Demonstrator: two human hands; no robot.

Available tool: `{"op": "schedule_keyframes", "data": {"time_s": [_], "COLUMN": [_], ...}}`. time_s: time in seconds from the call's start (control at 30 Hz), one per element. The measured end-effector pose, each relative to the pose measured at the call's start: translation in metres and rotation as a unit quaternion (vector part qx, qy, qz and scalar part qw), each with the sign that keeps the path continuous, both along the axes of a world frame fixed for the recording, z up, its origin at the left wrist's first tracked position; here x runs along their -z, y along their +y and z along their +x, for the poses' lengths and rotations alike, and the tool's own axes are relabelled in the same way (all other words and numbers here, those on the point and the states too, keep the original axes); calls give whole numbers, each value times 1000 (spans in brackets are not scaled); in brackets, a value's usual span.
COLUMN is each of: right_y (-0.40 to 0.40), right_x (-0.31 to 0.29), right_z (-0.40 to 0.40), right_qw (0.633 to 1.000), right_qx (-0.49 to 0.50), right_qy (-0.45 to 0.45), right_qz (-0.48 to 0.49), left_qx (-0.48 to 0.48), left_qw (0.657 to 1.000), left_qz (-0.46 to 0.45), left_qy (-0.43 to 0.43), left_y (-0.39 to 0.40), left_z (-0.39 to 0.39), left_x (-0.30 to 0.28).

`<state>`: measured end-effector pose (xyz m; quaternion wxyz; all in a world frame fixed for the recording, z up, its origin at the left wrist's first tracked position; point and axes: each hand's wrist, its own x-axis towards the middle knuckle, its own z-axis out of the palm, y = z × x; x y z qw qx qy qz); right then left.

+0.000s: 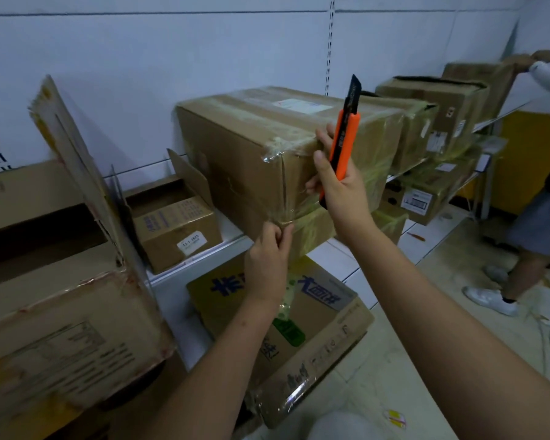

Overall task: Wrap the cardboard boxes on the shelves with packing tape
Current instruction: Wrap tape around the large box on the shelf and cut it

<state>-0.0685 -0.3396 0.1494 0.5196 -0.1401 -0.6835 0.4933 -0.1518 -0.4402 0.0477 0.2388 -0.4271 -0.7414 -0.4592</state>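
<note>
Large cardboard box [254, 144] on shelf [185, 271], tape-wrapped, overhanging the edge. Left hand [269, 258] pinches clear tape [288, 214] at its bottom corner. Right hand [337, 182] grips orange utility knife [342, 147], blade up. Small open box [178, 230] beside it, label unreadable; printed box [280, 328] below.

The taped cardboard box [267, 154] fills the middle of the white shelf [229, 230], its near corner jutting past the shelf edge. To its left a small open carton [175, 227] leaves only a narrow gap. To its right, further boxes [438, 112] stand close against it. Above the taped box the wall panel [172, 58] is bare, leaving room overhead. Below, a printed box [315, 315] crowds the floor [426, 328].
</note>
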Motion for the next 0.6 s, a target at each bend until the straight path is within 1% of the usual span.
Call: {"op": "schedule_keyframes", "data": {"time_s": [0.1, 0.23, 0.33, 0.43, 0.5, 0.53, 0.57, 0.6], "right_y": [2, 3, 2, 7, 11, 13, 15, 17], "right_x": [3, 3, 1, -1, -2, -3, -3, -4], "right_z": [4, 6, 5, 6, 5, 5, 5, 4], "right_qw": [1000, 1000, 1000, 1000, 1000, 999, 999, 998], "right_qx": [-3, -5, -16, -19, -22, -22, -21, -18], "right_qy": [-7, -5, 0, -11, -21, -30, -42, -56], "right_qz": [5, 2, -13, -8, 6, 13, 21, 28], "left_qx": [7, 23, 12, 8, 17, 30, 46, 62], "left_qw": [1000, 994, 986, 985, 983, 979, 969, 953], "left_qz": [2, -30, -52, -57, -81, -92, -94, -85], "left_qy": [-3, -104, -156, -161, -161, -181, -224, -285], "left_y": [-1, -7, -9, -8, -9, -10, -12, -14], "left_z": [-4, -3, 1, 2, -2, -5, -7, -8], "left_x": [16, 47, 59, 56, 57, 60, 62, 66]}}
